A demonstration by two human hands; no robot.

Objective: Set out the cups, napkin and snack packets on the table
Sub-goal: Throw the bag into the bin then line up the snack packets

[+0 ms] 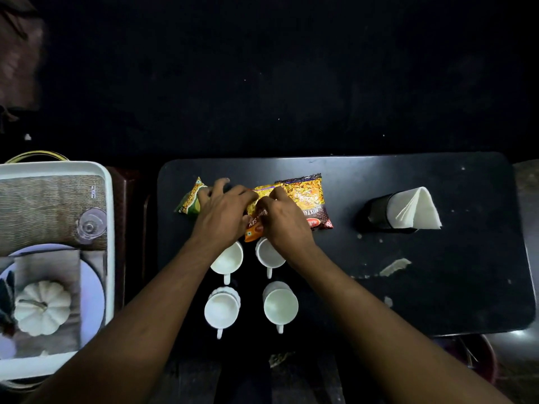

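Snack packets: three glossy crinkled plastic packets in a row near the far edge of the table, a green-and-yellow packet (189, 202) on the left, an orange-and-yellow packet (256, 217) in the middle, a yellow-and-maroon packet (312, 196) on the right.
Hands: left hand (224, 211) lies over the green packet's right end; right hand (280, 217) pinches the orange packet; the two hands are almost touching.
Cups: four smooth white ceramic cups (223, 312) in a two-by-two block just nearer than the packets, upright, handles toward the person.
Napkin: folded white paper napkins (417, 211) fanned in a black holder (376, 214), well to the right.
Surface: matte black rounded-corner table (437, 301), scuffed, with pale specks and scraps.
Room: very dark beyond the table.
Left side: white rectangular plastic tray (109, 228) holding a woven mat, a clear glass, a pale plate and a ribbed white pumpkin (42, 307).
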